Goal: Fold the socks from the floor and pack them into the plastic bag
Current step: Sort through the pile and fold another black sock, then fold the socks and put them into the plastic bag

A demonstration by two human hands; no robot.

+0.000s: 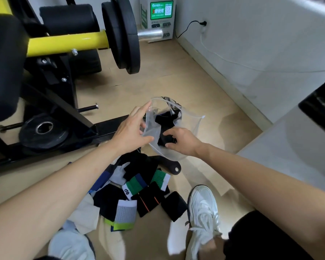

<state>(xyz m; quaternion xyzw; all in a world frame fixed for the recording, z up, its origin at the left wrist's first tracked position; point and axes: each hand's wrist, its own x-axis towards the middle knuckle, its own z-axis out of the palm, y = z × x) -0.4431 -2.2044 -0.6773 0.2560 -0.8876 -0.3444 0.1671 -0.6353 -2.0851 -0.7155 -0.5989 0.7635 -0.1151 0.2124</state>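
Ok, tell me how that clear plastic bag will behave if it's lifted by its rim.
The plastic bag looks thin and crumpled, so it will probably sag and fold. The left hand is holding its mouth open, so it likely collapses if released. The black socks inside should weigh its bottom down.

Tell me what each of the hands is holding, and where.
Left hand holds the plastic bag open by its near rim. Right hand grips a folded black sock at its end, inside the bag.

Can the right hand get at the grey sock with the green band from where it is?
Probably yes. The right hand is at the bag pushing in a black sock; the grey sock lies uncovered on the floor nearer the body, nothing between.
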